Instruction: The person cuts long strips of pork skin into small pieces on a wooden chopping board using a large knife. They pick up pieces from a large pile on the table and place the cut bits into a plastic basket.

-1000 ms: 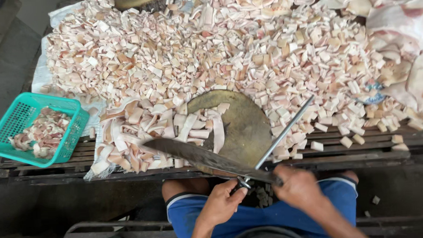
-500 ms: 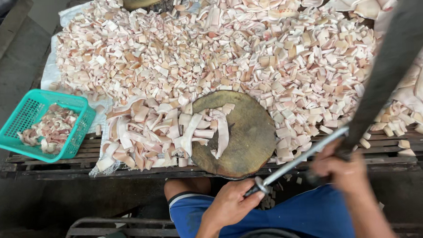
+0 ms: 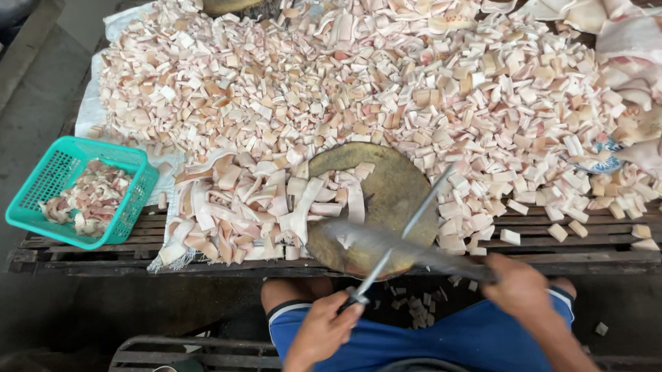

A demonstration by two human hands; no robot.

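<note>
Cleaver (image 3: 393, 249), broad and likely heavy, is clenched at its handle by the right hand (image 3: 525, 289), blade crossing the sharpening rod (image 3: 400, 235) gripped in the left hand (image 3: 324, 329) (both fists closed); keep fingers behind the edge, above the round chopping block (image 3: 390, 183).

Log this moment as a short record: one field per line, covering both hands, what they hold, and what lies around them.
left hand: grip on the handle of a sharpening steel
right hand: grip on the handle of a large knife
tools: blade and rod crossed above the round chopping block
on block: long pale strips
table: wooden slats heaped with cut pale pieces
basket: teal, at the left edge, partly filled with pieces
</note>
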